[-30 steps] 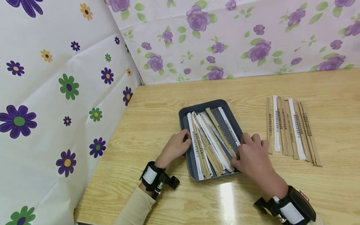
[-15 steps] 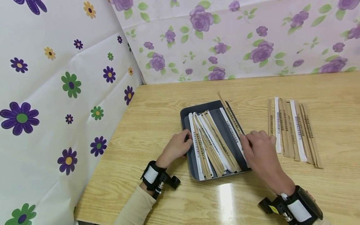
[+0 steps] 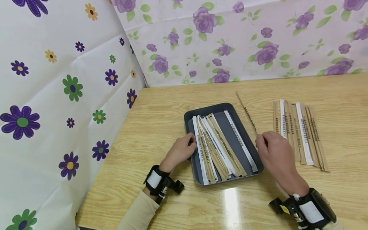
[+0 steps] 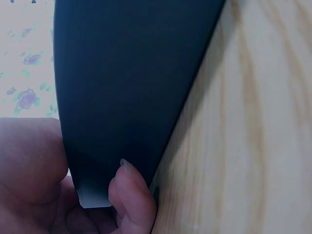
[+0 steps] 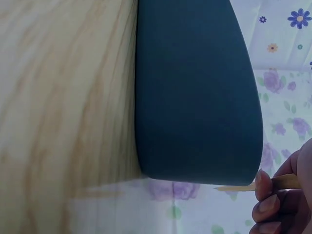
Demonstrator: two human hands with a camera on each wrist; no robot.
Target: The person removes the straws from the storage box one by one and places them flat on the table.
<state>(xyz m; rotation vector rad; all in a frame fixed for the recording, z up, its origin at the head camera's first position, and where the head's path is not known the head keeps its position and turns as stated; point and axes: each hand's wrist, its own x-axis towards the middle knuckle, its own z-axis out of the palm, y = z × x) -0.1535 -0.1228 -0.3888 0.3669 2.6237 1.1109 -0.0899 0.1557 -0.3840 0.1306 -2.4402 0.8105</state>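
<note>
A dark grey tray [image 3: 248, 134] stands on the table, holding several paper-wrapped straws [image 3: 216, 145] bunched toward its left side. A single white wrapped straw [image 3: 241, 140] lies apart along its right side. My left hand [image 3: 180, 148] grips the tray's left rim; in the left wrist view its fingers [image 4: 131, 200] curl at the tray's wall. Just off the tray's right side, my right hand [image 3: 274, 153] pinches one brown paper-wrapped straw [image 3: 248, 113] by its near end. The straw's far end points away and to the left. In the right wrist view the tray's outer wall hides part of that straw.
Right of the tray, a row of brown and white wrapped straws [image 3: 306, 134] lies side by side on the wooden table [image 3: 161, 108]. My right hand overlaps the row's near left part. Flowered sheets [image 3: 172, 38] rise behind and to the left.
My right hand has drawn a brown wrapped straw out of the tray and carried it right, past the rim. The left hand stays on the tray's rim.
</note>
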